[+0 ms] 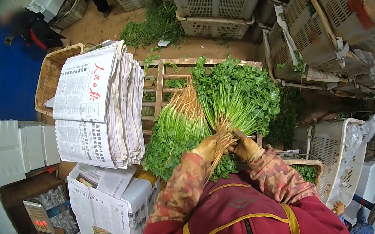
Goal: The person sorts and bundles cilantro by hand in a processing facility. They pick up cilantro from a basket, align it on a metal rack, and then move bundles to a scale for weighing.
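Observation:
A bunch of leafy greens (241, 90) that looks like coriander lies before me, its leaves pointing away and its brown roots (224, 131) towards me. My left hand (207, 149), in a yellowish glove, grips these roots from the left. On their right side my right hand (246, 146), gloved too, has its fingers curled around them; part of its grip is hidden. Left of this bunch is a second pile of the same greens (179, 132), laid the other way, with its roots (187, 98) at the far end. Both rest on a slatted rack (159, 88).
A tall stack of newspapers (80, 107) stands at left by a brown basket (42, 80). Below it are a white foam box (137, 197) and a scale display (39, 217). Plastic crates (214, 7) line the back and right. Another person's hand (339, 207) shows at lower right.

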Available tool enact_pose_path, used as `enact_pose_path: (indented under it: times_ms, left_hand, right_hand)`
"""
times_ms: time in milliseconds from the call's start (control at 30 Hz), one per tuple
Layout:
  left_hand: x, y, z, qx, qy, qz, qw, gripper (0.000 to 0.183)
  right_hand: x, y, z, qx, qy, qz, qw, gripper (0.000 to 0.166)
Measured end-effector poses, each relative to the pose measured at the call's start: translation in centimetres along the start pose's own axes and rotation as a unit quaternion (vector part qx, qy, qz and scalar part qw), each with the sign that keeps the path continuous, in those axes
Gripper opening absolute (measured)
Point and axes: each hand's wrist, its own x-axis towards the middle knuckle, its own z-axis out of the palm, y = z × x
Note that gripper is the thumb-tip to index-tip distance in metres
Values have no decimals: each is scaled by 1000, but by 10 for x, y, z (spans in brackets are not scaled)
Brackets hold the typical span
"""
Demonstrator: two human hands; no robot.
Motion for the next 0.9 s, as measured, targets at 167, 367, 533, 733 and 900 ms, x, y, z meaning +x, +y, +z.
enact_pose_path:
  times_ms: [167, 367, 533, 733, 900]
  left_hand:
    - [4, -8, 14, 46, 45, 42, 997, 52]
    - [25, -11, 24, 55, 27, 211, 975, 46]
    - [61, -45, -16, -300, -195, 216, 908, 39]
    - [16, -15, 33, 330, 182, 261, 889, 58]
    - [13, -8, 39, 413, 228, 246, 847, 49]
  right_hand:
    - [-15, -14, 27, -62, -73, -9, 995, 52]
    - [-65, -83, 135, -601, 173, 50, 779, 23]
    - [9, -118, 187, -884, 65, -263, 382, 26]
    - [31, -134, 159, -956, -35, -127, 261, 21]
    - [21, -131, 167, -982, -125, -47, 131, 21]
